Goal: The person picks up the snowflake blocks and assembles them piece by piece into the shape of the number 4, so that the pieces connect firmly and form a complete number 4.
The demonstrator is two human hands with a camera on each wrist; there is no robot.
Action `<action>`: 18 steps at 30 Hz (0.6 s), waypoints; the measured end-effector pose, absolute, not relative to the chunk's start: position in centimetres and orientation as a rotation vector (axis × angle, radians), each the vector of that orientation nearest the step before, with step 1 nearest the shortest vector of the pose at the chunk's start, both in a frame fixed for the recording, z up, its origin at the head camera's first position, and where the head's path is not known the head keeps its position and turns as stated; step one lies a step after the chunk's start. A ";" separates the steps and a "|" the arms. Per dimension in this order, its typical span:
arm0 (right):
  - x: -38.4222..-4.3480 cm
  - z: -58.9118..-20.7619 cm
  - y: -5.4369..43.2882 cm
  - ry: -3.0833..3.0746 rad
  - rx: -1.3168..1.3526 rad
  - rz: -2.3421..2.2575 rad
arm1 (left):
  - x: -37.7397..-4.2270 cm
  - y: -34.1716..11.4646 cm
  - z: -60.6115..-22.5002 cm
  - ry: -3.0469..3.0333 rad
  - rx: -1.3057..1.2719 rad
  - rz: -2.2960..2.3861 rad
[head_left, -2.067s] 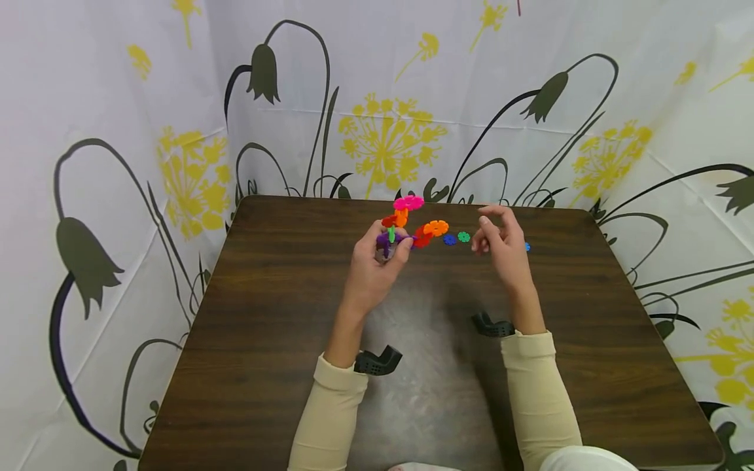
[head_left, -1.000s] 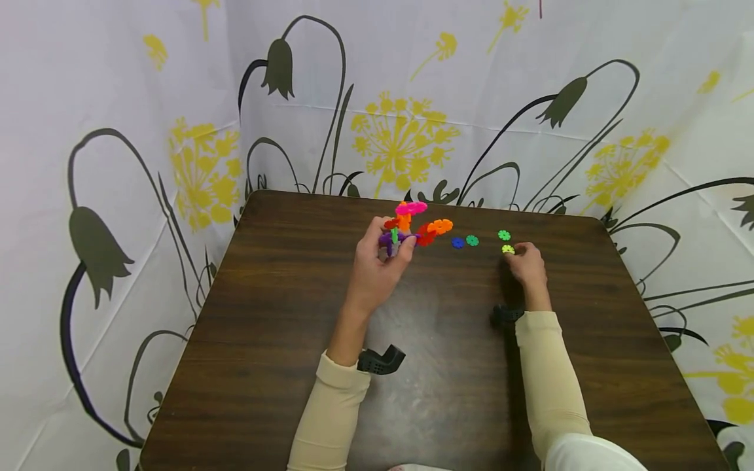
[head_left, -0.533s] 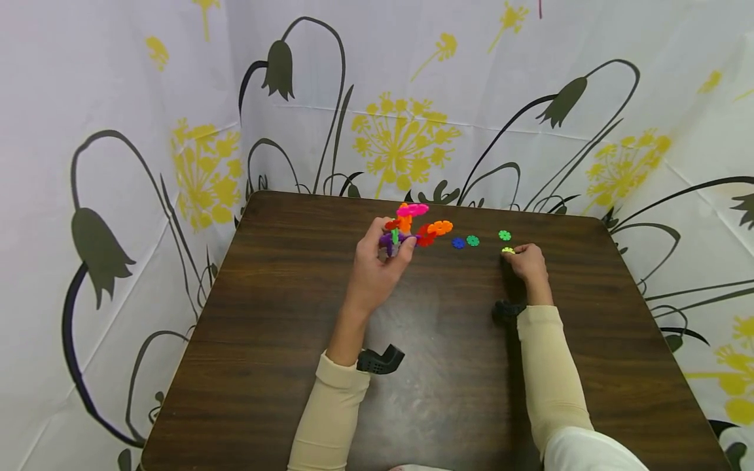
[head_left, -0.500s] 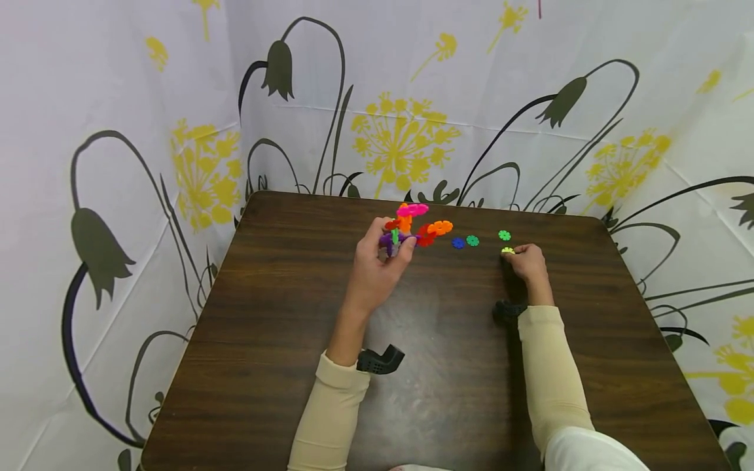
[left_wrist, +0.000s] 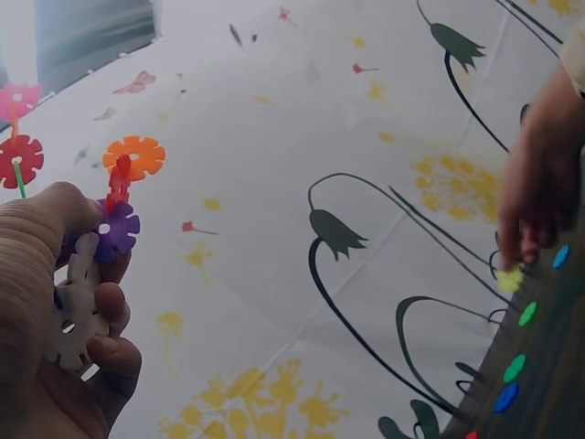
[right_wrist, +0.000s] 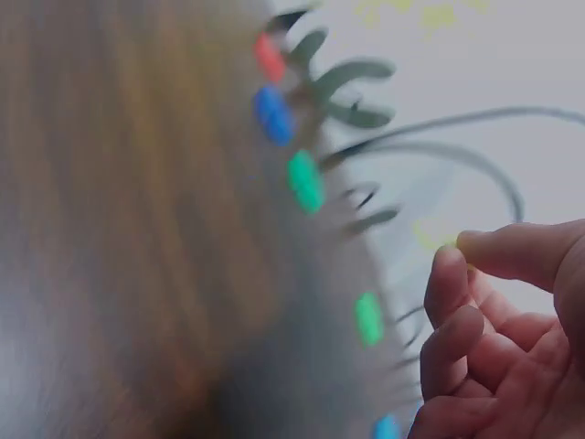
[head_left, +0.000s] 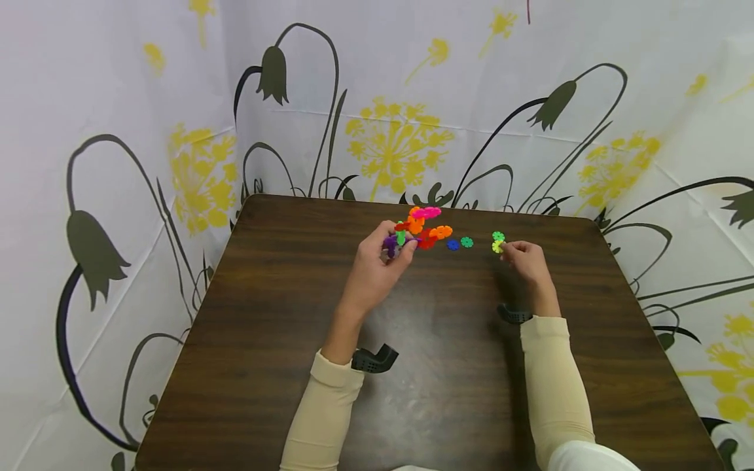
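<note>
My left hand (head_left: 377, 271) grips a build of interlocking flower-shaped discs above the table. In the head view its pink disc (head_left: 426, 212) is at the top, with orange, red, green and purple discs around it. The left wrist view also shows a whitish clear disc (left_wrist: 75, 325) against the curled fingers, next to the purple disc (left_wrist: 119, 231); the palm hides part of the build. My right hand (head_left: 530, 265) pinches a yellow flower disc (head_left: 497, 246) between thumb and index finger, raised off the table. Behind the yellow disc lies a light green disc (head_left: 498, 236).
Between the hands, a blue disc (head_left: 452, 244) and a teal-green disc (head_left: 466, 242) lie near the back of the brown table (head_left: 448, 366). The left wrist view shows another blue disc (left_wrist: 561, 257) beyond the right hand. A white flower-print curtain (head_left: 389, 78) hangs behind.
My right hand first reached right and down to the yellow disc on the table, then pinched it and lifted it slightly left. My left hand keeps its hold on the disc build.
</note>
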State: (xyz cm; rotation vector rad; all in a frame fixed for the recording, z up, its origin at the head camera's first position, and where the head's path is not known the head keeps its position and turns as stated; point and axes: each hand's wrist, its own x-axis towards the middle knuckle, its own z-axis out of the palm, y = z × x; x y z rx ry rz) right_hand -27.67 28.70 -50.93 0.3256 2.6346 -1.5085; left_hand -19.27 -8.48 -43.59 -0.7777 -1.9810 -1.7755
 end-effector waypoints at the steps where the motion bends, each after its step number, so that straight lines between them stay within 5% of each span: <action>1: -27.4 -50.2 28.4 2.614 0.318 -1.565 | -19.4 -8.4 -43.7 -1.993 -0.786 -1.768; 18: -23.4 -39.8 22.1 2.486 -0.206 -2.128 | -20.8 -7.9 -42.7 -2.026 -0.785 -1.719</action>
